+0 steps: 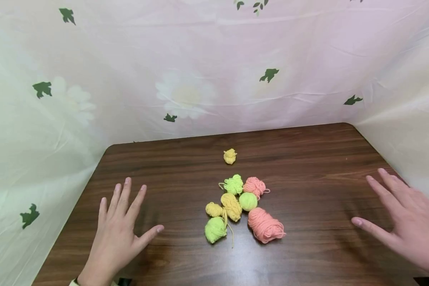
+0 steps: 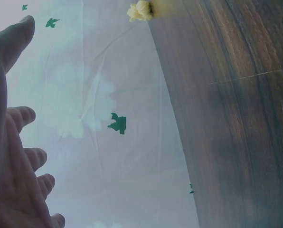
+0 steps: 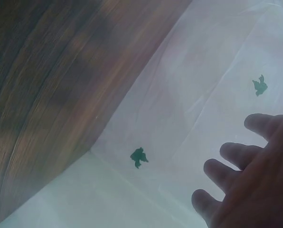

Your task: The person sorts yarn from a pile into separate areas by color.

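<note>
My left hand hovers over the left part of the table, fingers spread, holding nothing. On the far right my right hand is likewise spread and holds nothing. Between them lies a cluster of yarn balls: a large pink skein, a smaller pink ball, a green ball with a loose strand, a round green ball, another green ball, a yellow skein and a small yellow ball. Farther back sits a lone yellow ball, seen also in the left wrist view.
The dark wooden table has rounded back corners. A pale floral cloth with green leaf-like patches hangs behind it and along both sides. A loose yellow strand trails toward the front of the cluster.
</note>
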A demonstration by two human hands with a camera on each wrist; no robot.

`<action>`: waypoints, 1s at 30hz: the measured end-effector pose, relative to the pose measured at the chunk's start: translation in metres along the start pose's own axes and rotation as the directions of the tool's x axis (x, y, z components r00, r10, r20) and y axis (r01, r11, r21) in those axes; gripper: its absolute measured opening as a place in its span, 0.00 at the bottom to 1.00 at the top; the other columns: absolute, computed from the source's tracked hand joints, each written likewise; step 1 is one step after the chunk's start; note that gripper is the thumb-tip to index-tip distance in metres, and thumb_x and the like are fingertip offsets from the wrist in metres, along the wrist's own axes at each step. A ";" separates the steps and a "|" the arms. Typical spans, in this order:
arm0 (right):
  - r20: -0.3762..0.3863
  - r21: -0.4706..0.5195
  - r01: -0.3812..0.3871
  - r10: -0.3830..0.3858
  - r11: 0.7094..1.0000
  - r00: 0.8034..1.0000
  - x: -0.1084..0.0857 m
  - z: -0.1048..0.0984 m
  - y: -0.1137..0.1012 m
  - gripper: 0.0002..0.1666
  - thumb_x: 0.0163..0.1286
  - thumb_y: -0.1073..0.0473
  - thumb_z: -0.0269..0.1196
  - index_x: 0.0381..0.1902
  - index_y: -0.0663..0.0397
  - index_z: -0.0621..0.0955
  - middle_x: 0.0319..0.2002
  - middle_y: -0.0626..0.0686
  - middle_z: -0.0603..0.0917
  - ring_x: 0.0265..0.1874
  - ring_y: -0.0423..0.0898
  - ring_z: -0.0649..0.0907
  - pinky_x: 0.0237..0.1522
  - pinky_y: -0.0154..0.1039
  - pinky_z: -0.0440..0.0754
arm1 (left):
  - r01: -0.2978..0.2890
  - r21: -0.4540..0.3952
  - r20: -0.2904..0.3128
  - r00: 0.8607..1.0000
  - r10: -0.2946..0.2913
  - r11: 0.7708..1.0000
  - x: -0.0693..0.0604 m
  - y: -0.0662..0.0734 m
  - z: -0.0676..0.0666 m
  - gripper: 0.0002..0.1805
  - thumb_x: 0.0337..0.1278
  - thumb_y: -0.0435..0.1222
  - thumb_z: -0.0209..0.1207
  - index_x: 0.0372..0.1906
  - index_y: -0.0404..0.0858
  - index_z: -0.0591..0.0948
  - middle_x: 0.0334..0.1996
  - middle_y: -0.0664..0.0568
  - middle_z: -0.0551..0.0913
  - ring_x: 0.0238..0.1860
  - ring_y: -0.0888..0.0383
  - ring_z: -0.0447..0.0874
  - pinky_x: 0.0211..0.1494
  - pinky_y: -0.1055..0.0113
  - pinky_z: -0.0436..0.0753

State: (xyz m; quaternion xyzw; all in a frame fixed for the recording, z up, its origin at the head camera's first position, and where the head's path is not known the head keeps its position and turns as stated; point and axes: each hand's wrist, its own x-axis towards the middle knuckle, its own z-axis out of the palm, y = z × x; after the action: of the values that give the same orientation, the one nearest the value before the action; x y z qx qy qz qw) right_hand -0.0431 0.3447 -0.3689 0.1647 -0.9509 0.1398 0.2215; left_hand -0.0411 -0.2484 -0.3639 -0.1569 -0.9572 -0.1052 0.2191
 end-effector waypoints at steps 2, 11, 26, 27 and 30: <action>0.014 -0.006 -0.008 0.008 1.000 1.000 0.000 0.001 0.000 0.63 0.56 0.33 0.71 0.79 0.53 0.57 0.79 0.60 0.52 0.79 0.54 0.49 0.77 0.56 0.40 | -0.003 0.000 -0.006 1.000 0.003 1.000 0.000 0.000 0.000 0.54 0.53 0.69 0.60 0.80 0.51 0.57 0.81 0.45 0.45 0.78 0.36 0.48 0.74 0.33 0.43; -0.015 0.030 0.011 -0.010 0.999 1.000 0.003 0.005 -0.002 0.62 0.55 0.35 0.73 0.78 0.54 0.60 0.78 0.63 0.55 0.77 0.60 0.56 0.76 0.57 0.44 | -0.014 -0.032 -0.049 0.999 0.012 0.999 0.002 0.003 0.000 0.52 0.57 0.74 0.50 0.80 0.49 0.58 0.80 0.44 0.46 0.77 0.35 0.50 0.73 0.31 0.45; 0.020 0.238 -0.018 0.013 0.971 1.000 0.014 0.012 -0.019 0.62 0.50 0.58 0.79 0.79 0.52 0.59 0.76 0.64 0.59 0.75 0.62 0.57 0.74 0.64 0.45 | -0.024 -0.177 -0.063 0.998 0.013 0.984 0.007 0.009 0.007 0.52 0.58 0.69 0.57 0.80 0.45 0.58 0.80 0.44 0.48 0.76 0.32 0.50 0.70 0.28 0.48; 0.025 0.244 -0.022 0.017 0.969 1.000 0.014 0.012 -0.020 0.62 0.51 0.58 0.79 0.79 0.52 0.59 0.76 0.63 0.59 0.76 0.61 0.57 0.74 0.64 0.45 | -0.025 -0.184 -0.063 0.998 0.014 0.983 0.008 0.009 0.008 0.52 0.58 0.68 0.58 0.80 0.45 0.57 0.80 0.44 0.48 0.76 0.32 0.50 0.70 0.28 0.48; 0.033 0.258 -0.031 0.023 0.966 0.999 0.014 0.015 -0.022 0.61 0.51 0.59 0.78 0.79 0.51 0.59 0.77 0.60 0.59 0.76 0.57 0.56 0.74 0.63 0.46 | -0.025 -0.196 -0.062 0.998 0.013 0.980 0.010 0.011 0.010 0.52 0.58 0.67 0.58 0.80 0.45 0.57 0.80 0.44 0.48 0.75 0.32 0.51 0.70 0.28 0.49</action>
State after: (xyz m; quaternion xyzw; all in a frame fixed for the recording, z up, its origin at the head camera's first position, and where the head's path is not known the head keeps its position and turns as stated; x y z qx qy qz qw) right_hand -0.0525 0.3157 -0.3707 0.1813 -0.9299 0.2631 0.1822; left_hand -0.0500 -0.2327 -0.3666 -0.1836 -0.9336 -0.2017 0.2323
